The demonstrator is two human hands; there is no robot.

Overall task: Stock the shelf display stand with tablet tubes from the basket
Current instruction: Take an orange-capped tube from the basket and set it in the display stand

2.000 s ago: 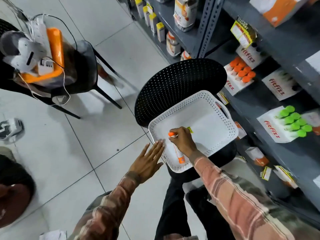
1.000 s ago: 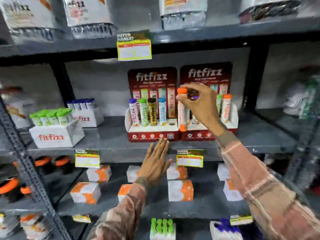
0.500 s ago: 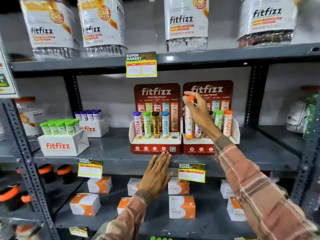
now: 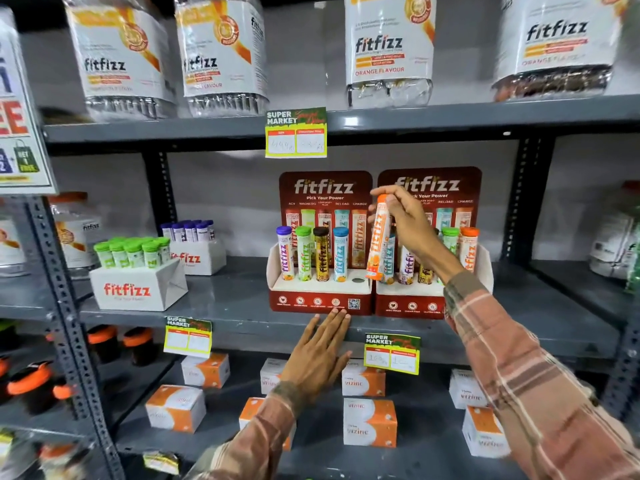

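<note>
Two red fitfizz display stands sit side by side on the middle shelf. The left stand (image 4: 320,301) holds several upright tubes and shows one empty hole (image 4: 358,280) at its right end. My right hand (image 4: 403,216) grips an orange tablet tube (image 4: 378,239) near its cap, held nearly upright just above and right of that hole, in front of the right stand (image 4: 410,303). The right stand also holds several tubes, partly hidden by my arm. My left hand (image 4: 320,355) is flat and open, fingertips against the shelf edge below the left stand. The basket is out of view.
White fitfizz boxes with green-capped tubes (image 4: 135,271) and purple-capped tubes (image 4: 194,244) stand at the left. Large jars (image 4: 388,50) fill the shelf above. Orange-and-white cartons (image 4: 369,422) lie on the lower shelf. Price tags (image 4: 296,133) hang from the shelf edges.
The view has swung from the basket on the chair up to the shelf. My right hand carried the orange tube to the stands and shifted it slightly left; my left hand stays at the shelf edge.
</note>
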